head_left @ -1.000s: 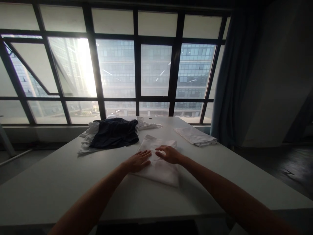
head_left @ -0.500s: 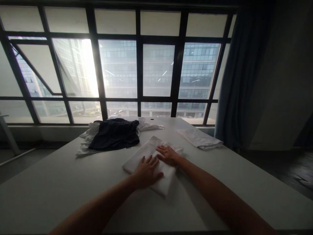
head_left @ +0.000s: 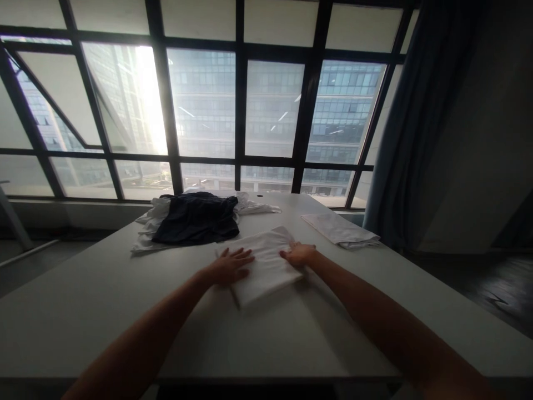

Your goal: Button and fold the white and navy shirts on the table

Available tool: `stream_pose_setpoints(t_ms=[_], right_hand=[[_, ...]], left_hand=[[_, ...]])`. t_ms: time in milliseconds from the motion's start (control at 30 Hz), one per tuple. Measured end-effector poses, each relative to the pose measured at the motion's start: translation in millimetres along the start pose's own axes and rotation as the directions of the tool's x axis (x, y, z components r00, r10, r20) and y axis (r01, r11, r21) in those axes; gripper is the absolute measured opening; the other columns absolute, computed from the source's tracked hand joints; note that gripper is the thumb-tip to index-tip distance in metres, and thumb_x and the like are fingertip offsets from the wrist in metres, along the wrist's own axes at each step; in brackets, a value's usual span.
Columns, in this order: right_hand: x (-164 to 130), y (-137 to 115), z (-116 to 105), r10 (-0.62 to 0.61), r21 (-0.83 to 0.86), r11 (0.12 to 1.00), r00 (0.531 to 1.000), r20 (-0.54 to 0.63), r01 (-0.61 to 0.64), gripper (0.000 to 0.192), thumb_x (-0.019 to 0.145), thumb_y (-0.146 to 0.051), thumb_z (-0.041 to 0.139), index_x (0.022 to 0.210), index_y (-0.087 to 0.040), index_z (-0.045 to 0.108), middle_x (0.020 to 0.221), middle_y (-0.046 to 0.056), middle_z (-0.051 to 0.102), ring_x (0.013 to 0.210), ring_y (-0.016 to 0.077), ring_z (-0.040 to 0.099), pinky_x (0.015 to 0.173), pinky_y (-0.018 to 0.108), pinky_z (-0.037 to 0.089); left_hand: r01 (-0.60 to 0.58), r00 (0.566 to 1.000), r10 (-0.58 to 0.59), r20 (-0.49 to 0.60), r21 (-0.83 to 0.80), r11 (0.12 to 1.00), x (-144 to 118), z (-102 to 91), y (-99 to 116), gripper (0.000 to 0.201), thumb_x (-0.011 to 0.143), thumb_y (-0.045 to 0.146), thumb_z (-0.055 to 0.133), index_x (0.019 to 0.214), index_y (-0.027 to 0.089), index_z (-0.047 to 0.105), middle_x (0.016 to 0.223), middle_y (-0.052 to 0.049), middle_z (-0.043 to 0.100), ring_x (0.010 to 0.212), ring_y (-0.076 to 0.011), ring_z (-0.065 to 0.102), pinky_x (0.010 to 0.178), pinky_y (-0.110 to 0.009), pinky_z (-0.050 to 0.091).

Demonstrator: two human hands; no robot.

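A folded white garment point(head_left: 266, 272) lies on the white table in front of me, with slight creases toward its right side. My left hand point(head_left: 229, 267) rests on its left part, fingers spread and palm down. At the garment's right edge is my right hand point(head_left: 300, 255), closed on the cloth with the thumb on top; some of its fingers are hidden. What kind of garment it is cannot be made out.
Beyond my left hand, a dark garment point(head_left: 197, 219) lies over a heap of white clothes point(head_left: 145, 236). Another folded white cloth point(head_left: 339, 229) is at the table's right edge. Windows point(head_left: 204, 105) and a blue curtain point(head_left: 400, 166) stand behind the table point(head_left: 104, 311).
My hands have moved apart, from the garment's middle to its left and right sides. The garment has turned, and my right hand has taken its edge. The view has tilted down slightly.
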State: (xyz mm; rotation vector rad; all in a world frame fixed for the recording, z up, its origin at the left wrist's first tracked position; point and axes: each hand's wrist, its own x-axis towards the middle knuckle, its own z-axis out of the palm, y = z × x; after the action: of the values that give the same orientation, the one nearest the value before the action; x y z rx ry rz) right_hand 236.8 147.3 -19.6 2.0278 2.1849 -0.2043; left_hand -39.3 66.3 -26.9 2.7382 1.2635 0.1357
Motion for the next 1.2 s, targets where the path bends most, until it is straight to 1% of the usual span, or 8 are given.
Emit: stream_pose_setpoints(t_ms=[100,233,333,533,667,833,1033,1200], right_hand=[[-10.0,-27.7,-6.2,0.043,-0.113,0.993,0.999,-0.016,-0.044,0.066,0.090,-0.067,0.042,0.139,-0.024,0.056,0.142,0.016,0.051,0.134,0.0433,0.039,0.113,0.068,0.007],[0.2,-48.4,-3.6,-0.212,-0.060,0.977,0.950,-0.231,0.203,0.068,0.098,-0.056,0.028,0.155,-0.019,0.028,0.159,0.012,0.024,0.148,0.0282,0.017,0.119,0.053,0.002],[21.9,-33.4,2.6,-0.292,0.029,0.953,0.940,-0.174,0.301,0.079,0.096,-0.067,0.018,0.157,-0.016,0.019,0.162,0.009,0.014,0.150,0.0228,0.009,0.120,0.047,0.003],[61.0,17.7,6.8,-0.097,0.119,0.986,0.987,-0.128,0.113,0.086,0.095,-0.070,0.014,0.157,-0.011,0.017,0.161,0.013,0.013,0.149,0.0254,0.010,0.120,0.049,0.006],[60.6,24.6,12.1,-0.082,0.157,0.982,0.986,-0.143,0.104,0.085,0.095,-0.069,0.015,0.157,-0.010,0.015,0.161,0.014,0.013,0.149,0.0251,0.012,0.119,0.050,0.010],[40.8,15.7,15.6,0.021,0.144,0.990,0.991,-0.133,-0.002,0.092,0.093,-0.072,0.018,0.158,-0.008,0.005,0.161,0.017,0.010,0.148,0.0315,0.011,0.117,0.060,0.004],[21.1,7.8,11.8,-0.069,0.028,0.997,0.984,-0.163,0.075,0.076,0.098,-0.055,0.025,0.158,-0.010,0.011,0.162,0.013,0.003,0.150,0.0267,-0.002,0.118,0.055,-0.002],[17.2,11.9,-9.2,-0.213,0.052,0.975,0.973,-0.089,0.218,0.068,0.093,-0.045,0.047,0.152,-0.014,0.033,0.155,0.015,0.032,0.142,0.0295,0.031,0.117,0.046,0.025]], left_hand=[[0.076,0.990,-0.074,-0.117,0.008,0.997,3.6,10.6,11.8,0.059,0.101,0.054,0.020,0.149,0.024,0.038,0.159,-0.011,0.028,0.148,-0.0309,0.019,0.115,-0.061,0.015],[-0.062,0.981,0.069,-0.179,0.047,0.997,4.1,26.5,46.1,0.068,0.100,0.060,0.017,0.152,0.019,0.031,0.158,-0.013,0.028,0.149,-0.0287,0.018,0.117,-0.058,0.011],[-0.066,0.986,0.072,-0.148,0.048,0.997,0.1,27.9,53.9,0.067,0.100,0.059,0.014,0.153,0.020,0.029,0.159,-0.012,0.027,0.149,-0.0273,0.018,0.118,-0.056,0.010],[-0.072,0.990,0.073,-0.119,0.016,0.997,-2.7,25.2,49.5,0.068,0.100,0.060,0.015,0.155,0.022,0.026,0.161,-0.010,0.023,0.150,-0.0268,0.014,0.119,-0.055,0.007],[-0.069,0.995,0.066,-0.080,-0.035,0.997,1.9,18.4,28.4,0.069,0.098,0.063,0.016,0.155,0.024,0.025,0.161,-0.008,0.020,0.150,-0.0244,0.014,0.120,-0.052,0.007],[0.371,0.919,-0.377,-0.112,-0.071,0.926,8.1,6.5,-25.7,0.067,0.101,0.055,0.016,0.153,0.016,0.029,0.162,-0.013,0.015,0.150,-0.0269,0.009,0.118,-0.055,0.012],[0.317,0.944,-0.315,-0.103,0.002,0.948,10.3,8.0,-55.9,0.068,0.099,0.057,0.020,0.153,0.018,0.029,0.162,-0.012,0.013,0.151,-0.0265,0.008,0.118,-0.055,0.009],[0.356,0.934,-0.356,-0.001,-0.012,0.934,6.5,1.9,-58.2,0.069,0.099,0.057,0.017,0.155,0.017,0.023,0.162,-0.013,0.010,0.150,-0.0275,0.010,0.116,-0.057,0.011]])
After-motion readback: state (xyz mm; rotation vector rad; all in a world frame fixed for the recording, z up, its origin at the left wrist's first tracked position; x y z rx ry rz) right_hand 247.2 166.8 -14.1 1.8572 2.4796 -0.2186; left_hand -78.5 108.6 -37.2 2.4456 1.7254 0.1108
